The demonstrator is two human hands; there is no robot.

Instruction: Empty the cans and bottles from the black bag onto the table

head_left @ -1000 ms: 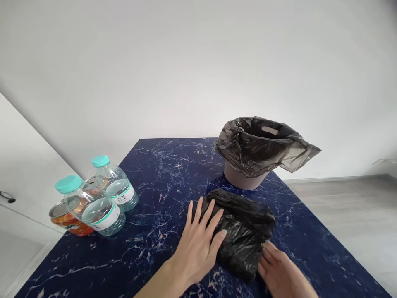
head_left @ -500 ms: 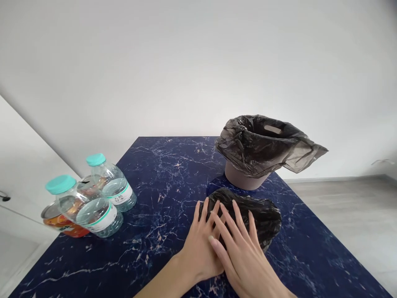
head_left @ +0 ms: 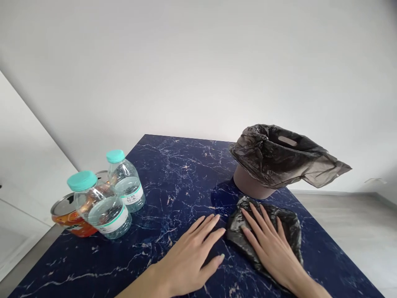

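A crumpled black plastic bag (head_left: 248, 248) lies on the blue marbled table in front of me. My right hand (head_left: 273, 244) rests flat on it with the fingers spread. To its left, my left hand (head_left: 192, 256) hovers over or touches the bare tabletop, fingers loosely stretched and nothing in them. Behind the bag stands a greyish-brown bin (head_left: 251, 182), its rim covered by a black bin liner (head_left: 276, 161) that hangs out to the right. Part of the loose bag is hidden beneath my right hand.
At the table's left side are two clear water bottles (head_left: 107, 221) with turquoise caps, and orange cans (head_left: 74, 219) partly behind them. The table (head_left: 176, 178) reaches back to a white wall (head_left: 186, 70). Grey floor (head_left: 344, 219) shows past the right edge.
My hands have come apart: the left has left the bag and sits beside it, while the right stays on it. The bag looks flatter and spread out. The whole view has shifted slightly.
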